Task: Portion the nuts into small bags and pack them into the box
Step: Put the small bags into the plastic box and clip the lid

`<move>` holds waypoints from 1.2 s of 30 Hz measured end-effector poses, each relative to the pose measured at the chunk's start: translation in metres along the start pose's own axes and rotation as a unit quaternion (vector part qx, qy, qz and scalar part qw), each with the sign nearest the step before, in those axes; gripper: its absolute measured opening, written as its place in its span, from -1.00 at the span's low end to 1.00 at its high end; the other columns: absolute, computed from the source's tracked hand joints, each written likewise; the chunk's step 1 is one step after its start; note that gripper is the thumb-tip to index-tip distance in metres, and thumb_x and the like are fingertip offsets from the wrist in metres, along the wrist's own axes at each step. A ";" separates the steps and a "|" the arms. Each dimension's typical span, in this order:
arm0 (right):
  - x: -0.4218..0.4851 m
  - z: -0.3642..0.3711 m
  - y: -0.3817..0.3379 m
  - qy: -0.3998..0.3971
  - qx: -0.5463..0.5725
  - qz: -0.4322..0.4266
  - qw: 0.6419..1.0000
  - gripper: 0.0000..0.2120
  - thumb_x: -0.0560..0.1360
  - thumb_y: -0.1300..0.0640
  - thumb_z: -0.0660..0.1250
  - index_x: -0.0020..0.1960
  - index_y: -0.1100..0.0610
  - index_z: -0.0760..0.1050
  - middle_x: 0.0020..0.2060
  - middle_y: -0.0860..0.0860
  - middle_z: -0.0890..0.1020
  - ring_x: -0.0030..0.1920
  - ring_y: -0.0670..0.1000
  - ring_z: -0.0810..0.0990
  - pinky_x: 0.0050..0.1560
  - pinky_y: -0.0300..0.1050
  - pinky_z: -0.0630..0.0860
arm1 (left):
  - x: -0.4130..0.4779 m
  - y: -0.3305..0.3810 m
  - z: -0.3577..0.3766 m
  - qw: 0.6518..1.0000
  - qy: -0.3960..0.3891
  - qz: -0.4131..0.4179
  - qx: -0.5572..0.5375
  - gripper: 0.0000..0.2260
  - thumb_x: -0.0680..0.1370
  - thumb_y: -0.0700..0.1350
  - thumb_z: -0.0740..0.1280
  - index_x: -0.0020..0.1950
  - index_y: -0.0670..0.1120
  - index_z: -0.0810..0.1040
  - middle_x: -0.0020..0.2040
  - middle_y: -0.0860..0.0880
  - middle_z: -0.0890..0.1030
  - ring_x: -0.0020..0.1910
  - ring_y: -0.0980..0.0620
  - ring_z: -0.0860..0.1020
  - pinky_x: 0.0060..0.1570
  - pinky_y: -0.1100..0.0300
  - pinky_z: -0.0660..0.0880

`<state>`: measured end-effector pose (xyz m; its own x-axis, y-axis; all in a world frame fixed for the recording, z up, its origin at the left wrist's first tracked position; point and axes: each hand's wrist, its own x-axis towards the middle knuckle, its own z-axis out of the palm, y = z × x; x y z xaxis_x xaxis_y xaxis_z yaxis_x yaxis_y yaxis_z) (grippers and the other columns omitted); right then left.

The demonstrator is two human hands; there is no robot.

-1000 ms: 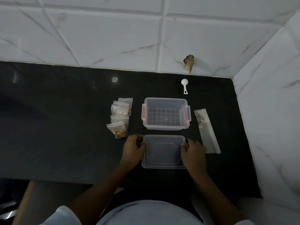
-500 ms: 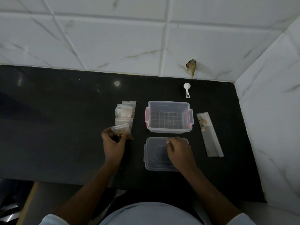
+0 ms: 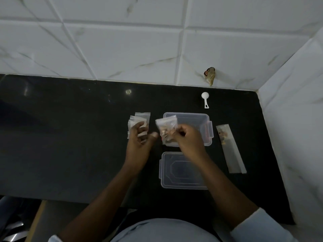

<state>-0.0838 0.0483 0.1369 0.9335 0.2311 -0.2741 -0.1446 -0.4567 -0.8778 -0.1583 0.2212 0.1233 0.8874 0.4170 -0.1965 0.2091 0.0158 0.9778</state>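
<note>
1. Pretty sure this is the packing stage. A stack of small bags (image 3: 139,119) sits on the dark counter (image 3: 70,137) just left of the open box (image 3: 192,117). One filled bag (image 3: 166,126) is held up over the box's left edge.
2. Next move, I'd guess, is to lower that bag into the box and let go, laying it flat so the others fit. The box looks empty from here, but the hand hides a good part of it.
3. Left hand (image 3: 141,138): it's over the stack, fingers loosely curled and touching the top bags, thumb sticking out toward the raised bag. Can't tell if it's pinching one or just resting there.
4. Right hand (image 3: 189,137): clamped on the filled bag, pinching its lower right part between thumb and fingers.
5. The lid (image 3: 181,173) lies flat on the near side of the box. Off to the right a long pouch (image 3: 231,149) with a few nuts lies untouched.
</note>
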 end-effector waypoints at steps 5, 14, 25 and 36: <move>0.051 -0.013 0.011 0.062 -0.237 0.022 0.969 -0.91 0.65 0.16 0.32 -0.04 0.10 0.54 -0.22 -0.03 0.61 -0.22 -0.07 0.60 -0.20 -0.19 0.55 | 0.029 -0.049 -0.035 0.965 0.158 -0.105 0.181 -0.48 0.52 -0.19 0.48 0.43 -0.01 0.38 0.35 -0.04 0.44 0.29 -0.03 0.50 0.26 -0.06 0.55; 0.090 0.011 0.006 -0.101 -0.317 0.220 0.917 -0.71 0.60 -0.07 0.40 0.04 0.16 0.47 -0.19 0.07 0.53 -0.17 0.03 0.54 0.01 0.00 0.46 | 0.024 -0.057 -0.045 0.972 0.129 -0.131 0.146 -0.44 0.51 -0.16 0.52 0.42 0.02 0.35 0.01 0.11 0.55 0.05 0.05 0.60 -0.01 0.12 0.57; 0.046 -0.020 -0.035 -0.184 -0.065 0.045 0.980 -0.76 0.58 -0.05 0.43 0.17 0.06 0.62 -0.04 0.02 0.73 -0.07 0.03 0.73 -0.02 -0.06 0.65 | 0.018 -0.001 -0.015 0.992 -0.027 -0.045 -0.119 -0.41 0.49 -0.38 0.48 0.44 -0.04 0.36 0.20 -0.13 0.61 0.14 -0.07 0.68 -0.03 0.09 0.66; 0.076 -0.037 0.006 -0.089 -0.389 0.142 0.906 -0.74 0.62 0.20 0.34 0.30 0.20 0.54 0.16 0.13 0.64 0.14 0.09 0.62 0.08 -0.08 0.50 | 0.038 -0.014 0.005 0.976 0.177 -0.013 0.123 -0.59 0.58 -0.15 0.41 0.39 0.04 0.41 0.36 0.04 0.41 0.28 0.07 0.45 0.22 0.06 0.52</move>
<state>-0.0021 0.0316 0.1254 0.8174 0.1115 -0.5652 -0.0327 -0.9705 -0.2387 -0.1258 0.2320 0.1013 0.6915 0.7083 -0.1417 0.3614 -0.1693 0.9169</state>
